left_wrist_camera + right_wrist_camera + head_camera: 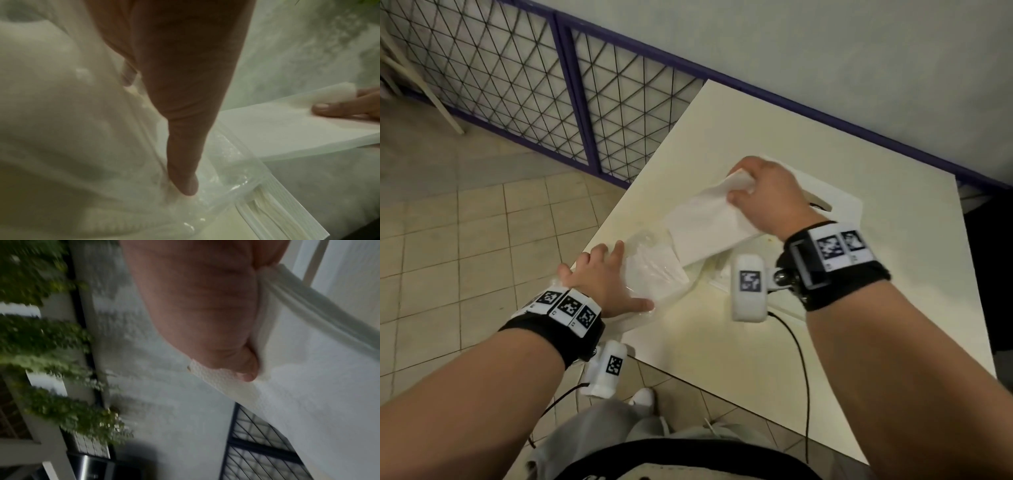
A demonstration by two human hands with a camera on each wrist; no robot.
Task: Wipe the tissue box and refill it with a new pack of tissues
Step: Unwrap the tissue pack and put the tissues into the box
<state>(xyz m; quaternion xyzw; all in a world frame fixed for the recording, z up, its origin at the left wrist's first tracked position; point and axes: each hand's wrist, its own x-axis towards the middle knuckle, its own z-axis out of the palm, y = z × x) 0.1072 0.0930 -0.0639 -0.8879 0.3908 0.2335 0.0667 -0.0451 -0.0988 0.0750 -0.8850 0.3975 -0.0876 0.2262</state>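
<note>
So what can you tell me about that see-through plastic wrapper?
The clear plastic wrapper is thin, shiny and crinkled. It lies flat near the white table's corner, open at one end, with some tissues inside. The left hand presses it down with straight fingers, while the right hand pulls the white tissue stack out.
</note>
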